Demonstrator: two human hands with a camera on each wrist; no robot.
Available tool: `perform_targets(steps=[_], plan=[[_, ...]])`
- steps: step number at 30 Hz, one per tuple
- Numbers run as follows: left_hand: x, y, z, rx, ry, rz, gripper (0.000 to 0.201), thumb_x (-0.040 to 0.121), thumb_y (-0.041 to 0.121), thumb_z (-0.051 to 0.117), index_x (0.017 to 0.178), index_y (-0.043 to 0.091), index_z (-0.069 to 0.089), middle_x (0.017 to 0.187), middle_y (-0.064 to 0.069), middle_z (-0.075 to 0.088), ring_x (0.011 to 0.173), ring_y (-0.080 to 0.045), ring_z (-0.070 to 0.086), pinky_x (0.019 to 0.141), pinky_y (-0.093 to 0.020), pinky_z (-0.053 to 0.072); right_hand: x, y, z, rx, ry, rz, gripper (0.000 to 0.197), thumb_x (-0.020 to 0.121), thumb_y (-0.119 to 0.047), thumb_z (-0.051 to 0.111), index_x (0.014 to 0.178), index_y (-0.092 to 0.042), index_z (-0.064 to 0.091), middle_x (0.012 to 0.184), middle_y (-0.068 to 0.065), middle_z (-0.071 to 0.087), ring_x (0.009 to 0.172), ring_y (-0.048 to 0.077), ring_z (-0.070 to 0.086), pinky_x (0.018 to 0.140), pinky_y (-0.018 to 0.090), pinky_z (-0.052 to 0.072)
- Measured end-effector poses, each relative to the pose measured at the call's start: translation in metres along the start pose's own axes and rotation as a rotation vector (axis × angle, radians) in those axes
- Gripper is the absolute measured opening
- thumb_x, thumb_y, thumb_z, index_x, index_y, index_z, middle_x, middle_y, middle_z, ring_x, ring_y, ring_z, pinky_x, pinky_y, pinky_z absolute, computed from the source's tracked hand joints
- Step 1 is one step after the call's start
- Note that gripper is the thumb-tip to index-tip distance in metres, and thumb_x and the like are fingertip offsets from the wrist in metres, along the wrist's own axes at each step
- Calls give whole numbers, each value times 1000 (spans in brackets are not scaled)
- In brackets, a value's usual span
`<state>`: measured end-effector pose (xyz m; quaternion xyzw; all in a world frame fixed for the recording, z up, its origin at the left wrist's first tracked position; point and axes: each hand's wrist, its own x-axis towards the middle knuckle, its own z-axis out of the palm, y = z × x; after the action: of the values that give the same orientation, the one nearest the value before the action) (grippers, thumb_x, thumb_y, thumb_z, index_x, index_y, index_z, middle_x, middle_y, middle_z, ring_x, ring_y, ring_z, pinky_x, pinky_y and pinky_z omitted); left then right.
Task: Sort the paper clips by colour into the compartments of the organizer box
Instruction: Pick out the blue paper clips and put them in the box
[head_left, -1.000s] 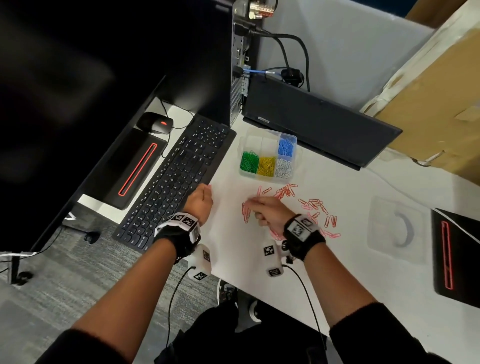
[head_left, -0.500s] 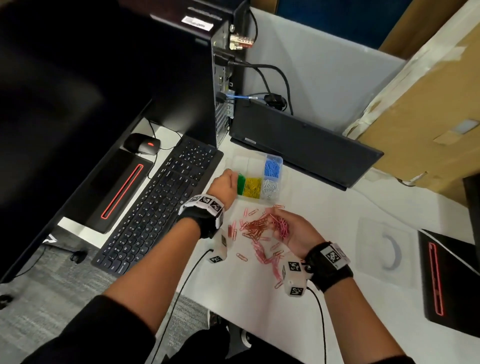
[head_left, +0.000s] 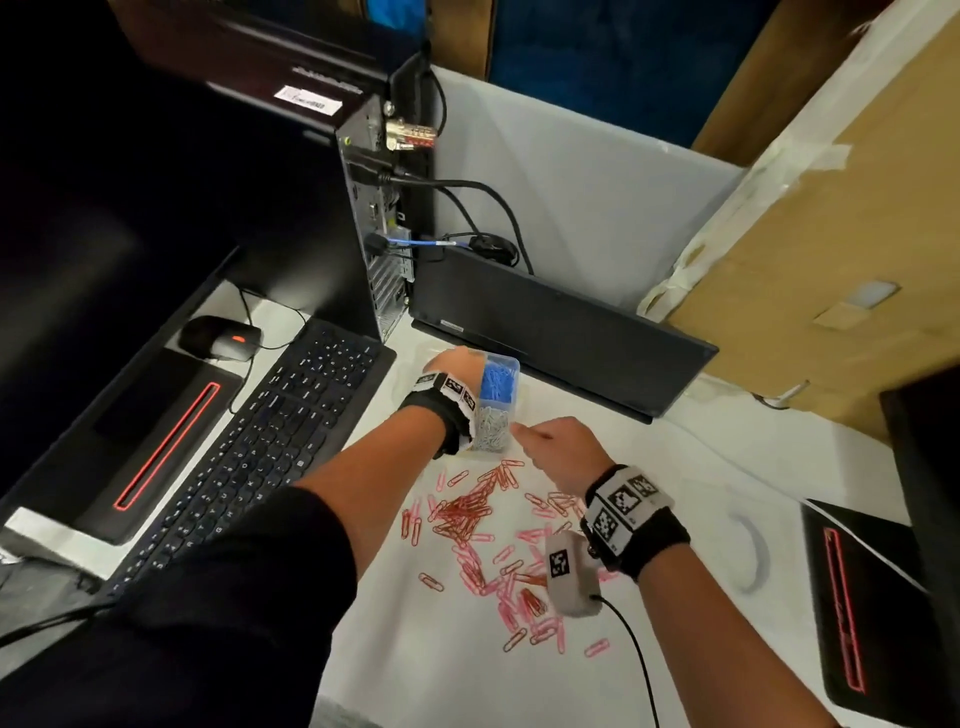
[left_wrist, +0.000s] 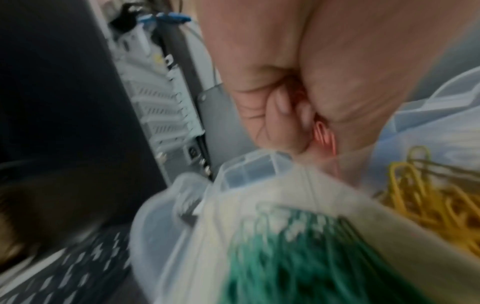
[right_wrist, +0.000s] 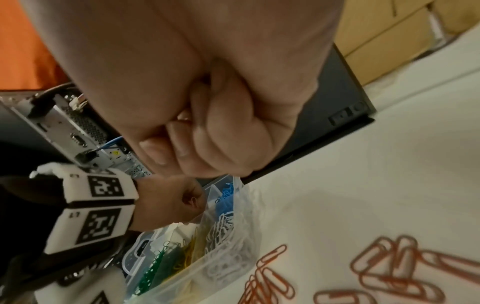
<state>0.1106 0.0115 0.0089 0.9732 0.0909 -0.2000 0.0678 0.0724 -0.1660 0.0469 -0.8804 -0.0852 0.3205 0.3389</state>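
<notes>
The clear organizer box stands by the keyboard, with blue clips and white clips in its right compartments. The left wrist view shows green clips and yellow clips in it. My left hand hovers over the box's far left part, fingers curled round a few red paper clips. My right hand is a tight fist just right of the box; its contents are hidden. Loose red clips and pink clips lie on the white table.
A black keyboard and mouse lie left of the box. A PC tower and a flat black device stand behind it. A clear lid and another black device sit to the right, cardboard beyond.
My left hand went from the table edge forward to over the box. My right hand scooped red clips, closed into a fist and moved up beside the box.
</notes>
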Motion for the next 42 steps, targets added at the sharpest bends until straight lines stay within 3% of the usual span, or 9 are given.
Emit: perform_targets(steps=[4,9,14,20,24,28,34,38,42], plan=[[5,8,-6,49,-24,10,27,98,8,46,119,3,62,121,-12,63,111,-29,62,87,-34,51,10,-7,-3,-110,-40,-59,57,97,-39,54,49,-15,36,47,-1,32,45,13,32,54,27,31],[0,-3,-3,-40,23,30,22,89,10,57,107,6,68,107,-15,67,100,-33,65,82,-35,52,30,-11,-10,-87,-55,-63,53,98,-41,53,54,-14,43,51,0,38,44,13,35,49,26,30],[-11,-33,15,-498,293,64,30,78,4,66,104,19,70,97,-4,65,87,-22,63,79,-30,54,65,-16,-9,-44,-17,-63,37,96,-34,55,67,-12,48,58,3,40,50,18,38,49,27,33],[-69,-62,38,-883,512,-113,24,82,3,65,91,24,69,81,2,63,70,-11,59,66,-19,51,106,-54,9,-55,-67,-140,32,95,-35,58,70,-15,59,58,-2,54,52,15,51,67,33,51],[-108,-75,58,-859,416,-121,18,81,8,71,75,26,69,69,1,65,59,-11,59,60,-12,48,123,-70,23,-313,-28,-157,21,92,-21,57,102,-13,73,98,8,73,92,22,69,73,27,53],[-126,-76,86,-721,266,-97,17,82,19,72,67,25,68,75,6,71,68,-12,67,72,-30,58,125,-76,36,-530,59,-151,28,92,-16,57,116,-7,68,117,15,65,109,31,62,88,36,53],[-131,-44,98,-716,285,-178,16,81,32,75,89,19,75,76,3,72,72,-16,66,80,-27,54,102,-86,40,-644,51,-197,25,86,-10,64,109,-10,73,112,12,68,102,27,66,85,36,58],[-122,-31,97,-817,278,-255,18,72,32,82,67,21,69,69,-4,71,69,-21,67,75,-29,57,62,-64,24,-377,230,-273,18,91,-8,56,92,-12,74,95,5,73,87,19,69,80,30,58],[-117,-28,95,-815,188,-289,10,76,27,80,81,19,78,84,1,75,83,-17,69,87,-26,53,10,-5,31,-185,147,-297,15,91,-20,64,85,-16,77,83,-4,74,76,4,68,78,24,57]])
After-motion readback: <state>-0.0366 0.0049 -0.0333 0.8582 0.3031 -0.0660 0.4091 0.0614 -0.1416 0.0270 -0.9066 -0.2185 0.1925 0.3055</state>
